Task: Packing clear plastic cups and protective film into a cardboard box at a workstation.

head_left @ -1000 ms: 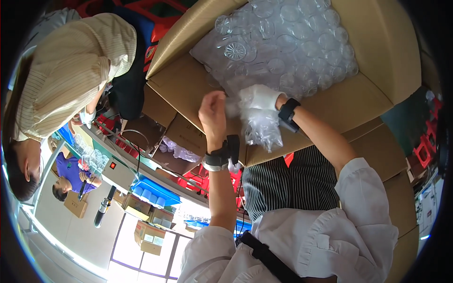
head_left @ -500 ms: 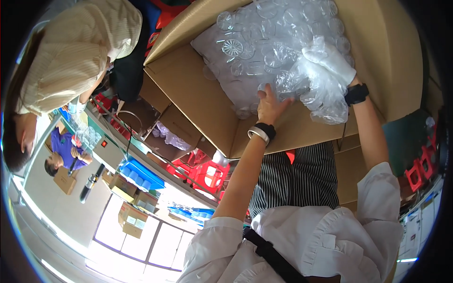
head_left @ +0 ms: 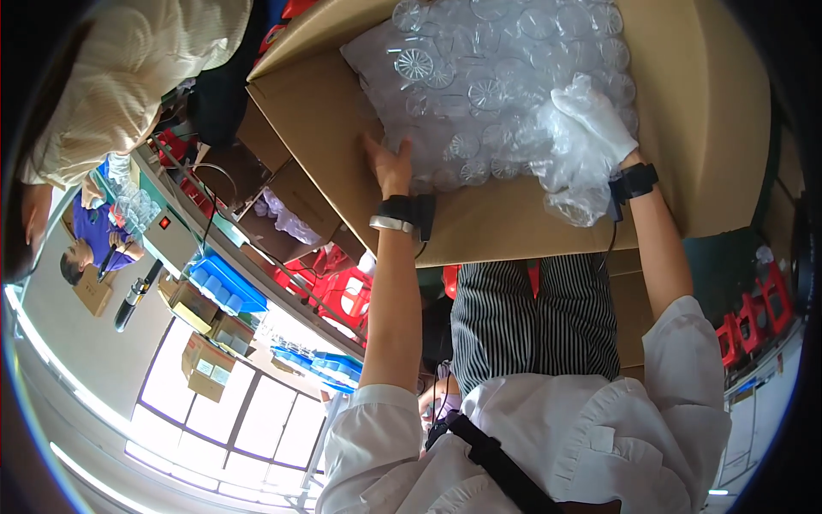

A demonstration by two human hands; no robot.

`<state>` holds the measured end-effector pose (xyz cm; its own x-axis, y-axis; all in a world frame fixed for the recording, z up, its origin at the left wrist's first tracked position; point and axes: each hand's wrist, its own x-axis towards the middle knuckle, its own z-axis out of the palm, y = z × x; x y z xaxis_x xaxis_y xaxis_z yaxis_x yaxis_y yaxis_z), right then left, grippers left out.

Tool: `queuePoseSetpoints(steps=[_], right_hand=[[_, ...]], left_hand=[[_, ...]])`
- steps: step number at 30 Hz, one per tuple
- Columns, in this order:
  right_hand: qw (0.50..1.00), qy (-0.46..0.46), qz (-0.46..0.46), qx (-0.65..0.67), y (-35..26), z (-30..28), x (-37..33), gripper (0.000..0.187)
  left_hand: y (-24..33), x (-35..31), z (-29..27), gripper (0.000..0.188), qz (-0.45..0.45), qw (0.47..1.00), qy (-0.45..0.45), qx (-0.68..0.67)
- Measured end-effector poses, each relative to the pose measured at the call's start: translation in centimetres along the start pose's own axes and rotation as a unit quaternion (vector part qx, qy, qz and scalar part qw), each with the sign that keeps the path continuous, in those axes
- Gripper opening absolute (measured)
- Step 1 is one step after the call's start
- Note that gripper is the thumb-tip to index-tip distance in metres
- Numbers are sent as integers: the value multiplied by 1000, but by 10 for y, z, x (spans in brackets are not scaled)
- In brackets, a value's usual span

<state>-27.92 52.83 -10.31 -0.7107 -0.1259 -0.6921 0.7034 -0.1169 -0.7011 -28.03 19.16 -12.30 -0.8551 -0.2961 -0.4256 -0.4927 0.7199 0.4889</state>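
Observation:
Inside a large cardboard box (head_left: 317, 128) lie many clear plastic cups (head_left: 488, 90), packed on their sides and base-out over a whitish plastic sheet (head_left: 372, 73). My bare left hand (head_left: 391, 167) reaches in at the box's left, fingers spread, beside the sheet's edge and the nearest cups; nothing shows in it. On the right, my right hand (head_left: 597, 120) wears a white glove and lies over the cups. Crumpled clear plastic film (head_left: 569, 184) bunches under and below that hand, which grips it; the fingertips are partly hidden by the film.
A co-worker in a cream top (head_left: 128, 77) stands close at the left. Farther off, another person in purple (head_left: 94, 231) sits at a bench. Blue trays (head_left: 227, 283), red stools (head_left: 758, 313) and more cardboard boxes (head_left: 205, 364) stand around.
My left hand has moved left, away from the middle cups to the box's left side. My right hand stays on the film, which now lies lower against the cups. The view has shifted slightly.

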Motion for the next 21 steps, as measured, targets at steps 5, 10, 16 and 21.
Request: queuePoseSetpoints(steps=[5,10,16,21], right_hand=[[992,34,-64,-107,5,4,1,22],[901,-79,-152,-398,-2,27,2,20],[860,-79,-230,-448,9,127,13,21],[820,-103,-201,-526,4,136,33,20]], left_hand=[[24,-26,19,39,149,946,-160,240],[-1,-19,65,20,51,939,-280,195],[-2,-1,14,21,123,942,-313,-5],[44,1,-16,20,249,926,-280,36]])
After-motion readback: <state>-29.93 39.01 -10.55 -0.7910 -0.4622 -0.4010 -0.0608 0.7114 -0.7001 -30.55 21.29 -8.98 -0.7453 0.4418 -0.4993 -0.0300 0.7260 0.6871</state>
